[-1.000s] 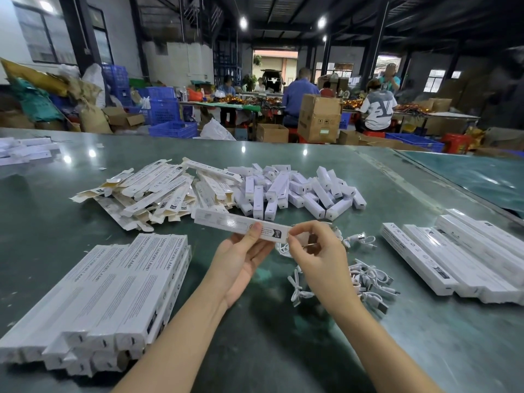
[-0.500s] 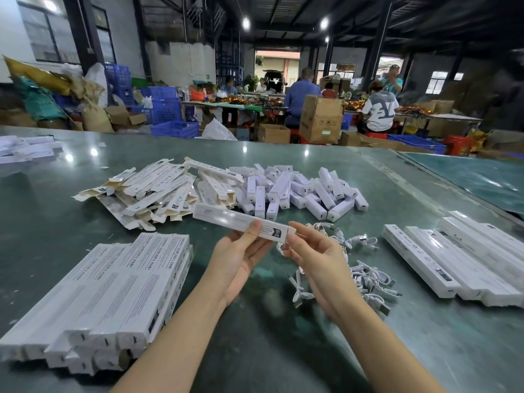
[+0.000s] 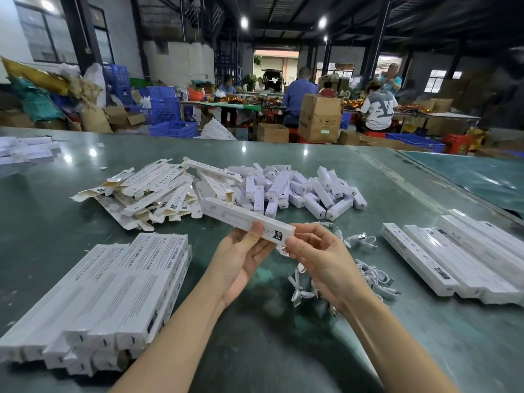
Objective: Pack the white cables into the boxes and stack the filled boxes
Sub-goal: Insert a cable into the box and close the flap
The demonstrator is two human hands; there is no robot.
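Across the green tabletop (image 3: pixel 368 350) we see white packaging spread in groups, from the big stack of long boxes (image 3: pixel 113 293) at the near left corner to a second row of long boxes (image 3: pixel 459 256) by the right edge. Toward the middle lie a heap of flat unfolded cartons (image 3: pixel 147 191) and, just beside it on the right, a pile of short white boxes (image 3: pixel 297 191). Above the near middle of the tabletop we hold one long white box (image 3: pixel 243 218) tilted, its far end higher: our left hand (image 3: pixel 241 259) grips it from below with the thumb pressed on top, and our right hand (image 3: pixel 320 259) pinches its near end with the fingers curled. Loose white cables (image 3: pixel 368 273) lie tangled on the tabletop just under and right of the right hand.
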